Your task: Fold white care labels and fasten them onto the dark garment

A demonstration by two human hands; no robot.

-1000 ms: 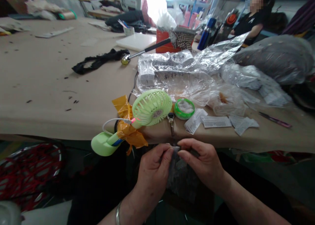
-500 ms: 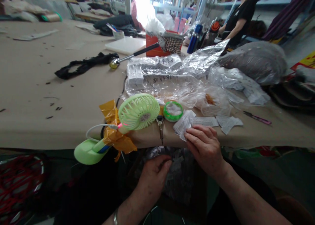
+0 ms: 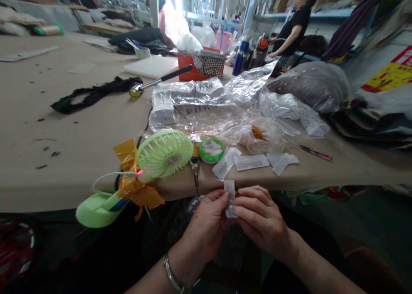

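In front of the table edge, my left hand (image 3: 207, 221) pinches a small white label (image 3: 229, 186) between thumb and fingers. My right hand (image 3: 264, 221) meets it from the other side, its bent fingers closed on the label's right edge; its thumb is mostly hidden. Beyond the hands, printed white labels (image 3: 251, 162) lie in small piles along the edge. A soldering iron (image 3: 195, 174) points toward me from the table, tip at the edge. Beside it stands a round green tub (image 3: 211, 150) with white wadding inside.
A green fan (image 3: 165, 153) is fixed to the edge with orange tape, left of the iron. Clear plastic bags (image 3: 199, 109) cover the middle. Thread snips (image 3: 315, 152) lie at right; a black cloth strip (image 3: 93, 94) lies far left. A person (image 3: 291, 32) stands behind.
My right hand has come back from the label pile to my left hand, and a white label now shows between them. The whole view has shifted slightly.
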